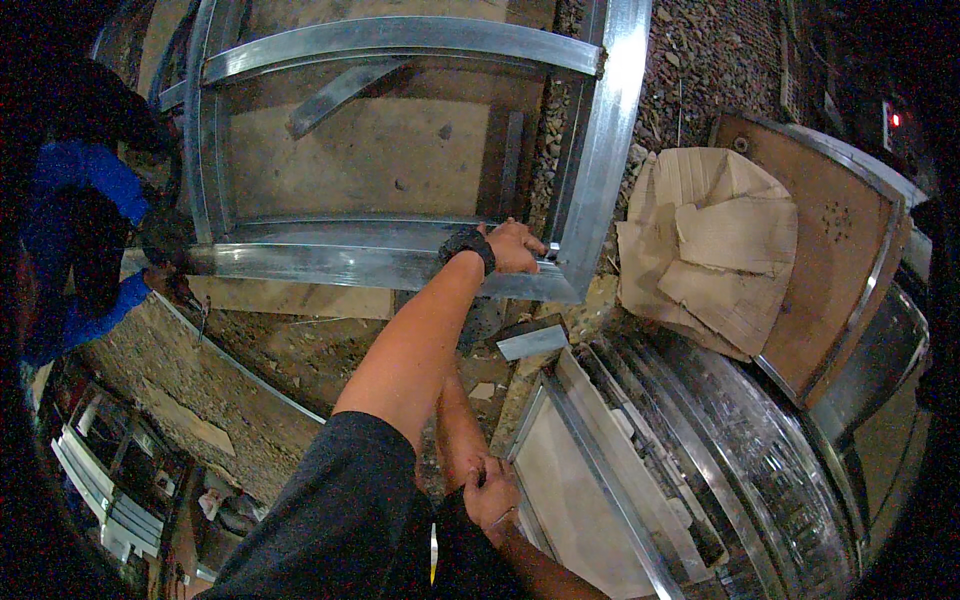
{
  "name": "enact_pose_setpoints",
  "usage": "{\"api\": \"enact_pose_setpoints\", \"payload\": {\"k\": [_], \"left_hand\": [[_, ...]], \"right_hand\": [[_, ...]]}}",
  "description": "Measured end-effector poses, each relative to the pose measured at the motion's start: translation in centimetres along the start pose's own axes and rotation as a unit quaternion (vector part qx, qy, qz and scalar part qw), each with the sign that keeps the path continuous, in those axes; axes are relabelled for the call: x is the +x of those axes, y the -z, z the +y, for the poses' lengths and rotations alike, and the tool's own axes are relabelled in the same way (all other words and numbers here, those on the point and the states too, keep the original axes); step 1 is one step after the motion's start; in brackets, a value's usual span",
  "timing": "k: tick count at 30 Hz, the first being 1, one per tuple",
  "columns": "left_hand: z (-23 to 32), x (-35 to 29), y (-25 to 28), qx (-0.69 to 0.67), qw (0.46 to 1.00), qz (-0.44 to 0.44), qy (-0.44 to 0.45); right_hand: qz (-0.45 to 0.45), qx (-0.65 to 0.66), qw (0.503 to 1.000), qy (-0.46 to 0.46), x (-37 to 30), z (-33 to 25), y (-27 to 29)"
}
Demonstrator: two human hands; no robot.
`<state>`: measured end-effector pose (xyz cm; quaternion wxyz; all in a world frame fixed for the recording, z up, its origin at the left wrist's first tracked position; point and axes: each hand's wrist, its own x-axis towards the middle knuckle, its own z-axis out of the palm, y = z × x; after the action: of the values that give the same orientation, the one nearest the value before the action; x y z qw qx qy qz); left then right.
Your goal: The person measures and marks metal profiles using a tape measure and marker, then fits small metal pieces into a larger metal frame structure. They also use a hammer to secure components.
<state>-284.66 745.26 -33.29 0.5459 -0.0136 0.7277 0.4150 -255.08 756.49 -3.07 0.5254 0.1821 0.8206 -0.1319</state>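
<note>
A large silvery metal frame point(330, 262) lies in front of me, with a curved crossbar near its far side. My left hand point(515, 247), wearing a black watch point(468, 248), grips the near rail by the right corner. Its fingers bend over the inner edge, and one points to a small shiny piece point(552, 251) at the joint. Lower down, my right hand point(491, 492) rests against my leg point(460, 440), fingers curled and nothing visible in them. A thin bracelet circles the right wrist.
At the left, another person in blue sleeves point(118, 190) crouches by the frame's near left corner. Bent cardboard point(720, 240) leans on a brown panel point(815, 215) at the right. Stacked metal profiles point(690, 440) stand nearer. A short metal offcut point(533, 342) lies below the frame corner; gravel point(700, 80) spreads beyond.
</note>
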Motion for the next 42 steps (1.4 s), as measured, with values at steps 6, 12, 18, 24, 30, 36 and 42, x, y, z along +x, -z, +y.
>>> {"api": "enact_pose_setpoints", "payload": {"k": [6,12,18,24,30,36,42], "left_hand": [[0.1,0.3,0.4,0.002,1.0,-0.019,0.0],[0.2,0.1,0.2,0.024,0.999,0.02,-0.011],[0.5,-0.5,0.6,0.015,0.999,0.03,-0.024],[-0.1,-0.3,0.6,0.016,0.997,0.044,-0.062],[-0.4,-0.2,0.2,0.003,0.994,0.068,-0.082],[0.2,-0.2,0.8,-0.022,0.999,0.025,-0.04],[0.6,-0.8,1.0,0.001,0.997,0.034,-0.065]], "right_hand": [[0.013,0.003,1.0,0.003,-0.1,0.2,-0.3],[0.033,-0.002,0.999,0.009,-0.2,0.6,-0.8],[0.033,0.012,0.999,0.009,-0.1,0.3,-0.5],[0.025,0.01,1.0,0.011,-0.1,0.3,-0.3],[0.04,-0.002,0.999,0.021,-0.2,0.2,-0.2],[0.039,0.0,0.999,0.021,-0.2,0.5,-0.5],[0.035,0.01,0.999,0.017,-0.1,0.4,-0.4]]}}
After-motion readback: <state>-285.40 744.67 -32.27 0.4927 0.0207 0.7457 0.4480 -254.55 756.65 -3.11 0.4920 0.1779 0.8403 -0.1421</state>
